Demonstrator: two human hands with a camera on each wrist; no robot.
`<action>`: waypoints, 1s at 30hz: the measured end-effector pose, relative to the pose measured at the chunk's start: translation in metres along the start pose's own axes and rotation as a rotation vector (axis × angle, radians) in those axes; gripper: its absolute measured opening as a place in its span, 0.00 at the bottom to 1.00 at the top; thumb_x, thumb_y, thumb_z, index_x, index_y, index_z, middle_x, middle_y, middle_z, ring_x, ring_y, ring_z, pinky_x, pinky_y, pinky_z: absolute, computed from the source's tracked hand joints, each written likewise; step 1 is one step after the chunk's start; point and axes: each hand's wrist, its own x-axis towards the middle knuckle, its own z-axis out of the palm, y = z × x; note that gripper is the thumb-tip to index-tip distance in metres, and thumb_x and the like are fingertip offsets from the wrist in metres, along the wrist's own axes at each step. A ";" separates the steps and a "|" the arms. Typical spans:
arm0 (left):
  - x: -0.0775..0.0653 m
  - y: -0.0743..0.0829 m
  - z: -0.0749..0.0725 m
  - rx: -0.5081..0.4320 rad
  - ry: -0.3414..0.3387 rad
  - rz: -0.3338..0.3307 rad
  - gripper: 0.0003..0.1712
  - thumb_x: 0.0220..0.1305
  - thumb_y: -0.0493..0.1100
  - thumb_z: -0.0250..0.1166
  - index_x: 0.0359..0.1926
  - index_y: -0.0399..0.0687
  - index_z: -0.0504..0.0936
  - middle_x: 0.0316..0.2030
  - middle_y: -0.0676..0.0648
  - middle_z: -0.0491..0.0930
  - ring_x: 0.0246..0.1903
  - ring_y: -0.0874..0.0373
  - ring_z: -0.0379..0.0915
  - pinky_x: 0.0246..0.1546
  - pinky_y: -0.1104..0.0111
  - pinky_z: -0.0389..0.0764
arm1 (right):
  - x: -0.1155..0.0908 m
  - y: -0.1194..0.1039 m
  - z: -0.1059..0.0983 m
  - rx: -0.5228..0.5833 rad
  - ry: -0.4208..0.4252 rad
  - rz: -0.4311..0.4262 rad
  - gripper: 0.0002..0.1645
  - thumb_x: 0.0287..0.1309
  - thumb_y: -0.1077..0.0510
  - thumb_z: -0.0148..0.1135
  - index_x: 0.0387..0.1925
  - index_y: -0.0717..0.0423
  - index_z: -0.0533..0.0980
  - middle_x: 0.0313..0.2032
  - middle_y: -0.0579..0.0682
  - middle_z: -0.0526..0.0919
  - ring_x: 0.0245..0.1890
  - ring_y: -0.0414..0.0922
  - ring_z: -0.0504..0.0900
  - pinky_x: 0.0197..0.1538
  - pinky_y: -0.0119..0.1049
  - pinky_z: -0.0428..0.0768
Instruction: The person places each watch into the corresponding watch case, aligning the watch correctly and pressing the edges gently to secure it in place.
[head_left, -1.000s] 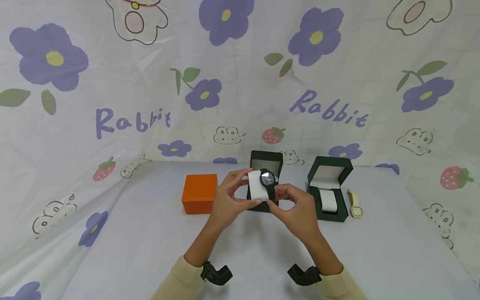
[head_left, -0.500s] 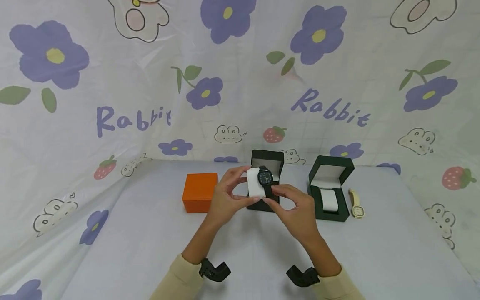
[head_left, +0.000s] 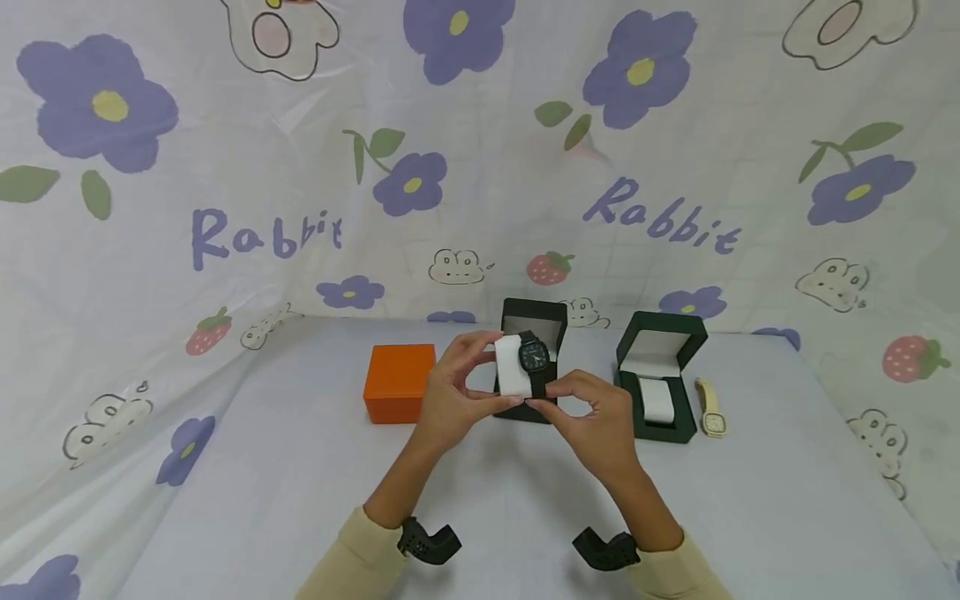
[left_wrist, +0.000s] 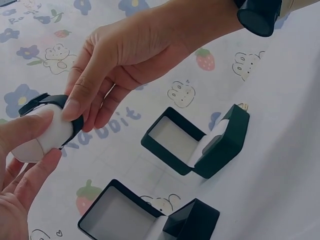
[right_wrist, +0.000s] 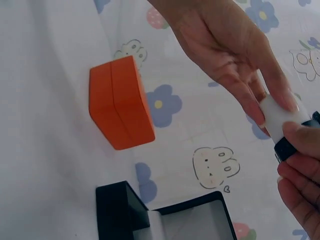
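A white watch cushion [head_left: 512, 367] is held up in front of the open black watch box [head_left: 535, 307], pinched between the thumb and fingers of my left hand [head_left: 453, 392]. Around the cushion's right end goes a black watch [head_left: 535, 357], its square dial facing me. My right hand [head_left: 602, 421] pinches the black strap [left_wrist: 76, 129] near the lower edge. In the right wrist view, my left fingers press the white cushion [right_wrist: 280, 117] from both sides. The black box's compartment [right_wrist: 139, 210] shows without a cushion in it.
An orange box [head_left: 400, 383] stands closed at the left. To the right is an open green watch box [head_left: 682, 429] with its own white cushion [head_left: 657, 401]. Beside it lies a gold watch [head_left: 714, 423]. A printed cloth [head_left: 480, 233] hangs behind the white table [head_left: 495, 533].
The cushion and black watch have tilted and shifted slightly between my hands. Both hands keep their pinch, with the right fingertips still at the strap. The other things have stayed put.
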 end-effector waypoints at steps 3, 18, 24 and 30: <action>0.000 0.000 0.000 0.008 0.000 0.000 0.44 0.48 0.31 0.81 0.68 0.54 0.78 0.61 0.48 0.72 0.57 0.44 0.77 0.35 0.60 0.89 | 0.000 0.000 0.001 0.017 -0.001 0.001 0.12 0.42 0.65 0.83 0.32 0.58 0.89 0.31 0.44 0.88 0.33 0.43 0.86 0.40 0.24 0.82; 0.003 0.001 -0.003 -0.045 -0.163 -0.051 0.46 0.51 0.33 0.80 0.70 0.60 0.75 0.64 0.51 0.71 0.59 0.45 0.75 0.39 0.58 0.88 | 0.011 0.005 -0.028 0.099 -0.281 0.088 0.64 0.39 0.61 0.86 0.77 0.43 0.61 0.71 0.47 0.70 0.65 0.49 0.76 0.61 0.38 0.80; 0.002 0.001 -0.003 -0.073 -0.258 -0.056 0.48 0.52 0.31 0.79 0.73 0.60 0.72 0.66 0.50 0.69 0.61 0.45 0.74 0.42 0.57 0.88 | 0.010 0.006 -0.031 0.184 -0.350 0.130 0.60 0.43 0.64 0.83 0.77 0.45 0.62 0.71 0.48 0.69 0.60 0.49 0.79 0.58 0.41 0.82; 0.001 0.002 -0.005 -0.062 -0.295 -0.044 0.50 0.51 0.28 0.78 0.74 0.52 0.70 0.65 0.47 0.70 0.60 0.44 0.76 0.40 0.58 0.88 | 0.010 0.003 -0.033 0.187 -0.341 0.141 0.59 0.39 0.65 0.84 0.74 0.49 0.66 0.67 0.49 0.74 0.57 0.46 0.81 0.58 0.32 0.81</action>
